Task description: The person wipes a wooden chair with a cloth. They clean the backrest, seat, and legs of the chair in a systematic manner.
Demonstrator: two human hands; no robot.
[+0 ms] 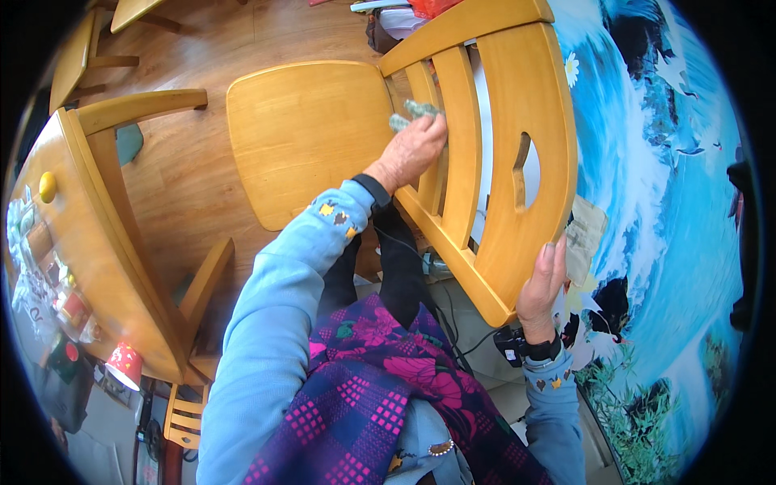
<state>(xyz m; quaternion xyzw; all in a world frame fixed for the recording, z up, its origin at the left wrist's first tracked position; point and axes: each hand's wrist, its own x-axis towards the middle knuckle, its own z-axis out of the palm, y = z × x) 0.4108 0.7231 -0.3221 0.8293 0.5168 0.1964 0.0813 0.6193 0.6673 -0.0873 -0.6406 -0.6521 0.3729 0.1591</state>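
Observation:
A light wooden chair (309,139) stands before me, its slatted backrest (527,79) towards the right. My left hand (415,148) reaches to the slats with a grey-green cloth (421,109) pinched in its fingers. The cloth is bunched up and lies at the inner side of the slats, close to the seat. My right hand (542,291) holds the outer edge of the backrest near its lower corner, fingers lying along the wood; its thumb is hidden.
A wooden table (103,242) with plastic bags, a yellow fruit (47,187) and a red paper cup (125,364) is at the left. More chairs stand at the upper left. A waterfall picture (667,212) covers the right side. Black cables (451,315) run beside my legs.

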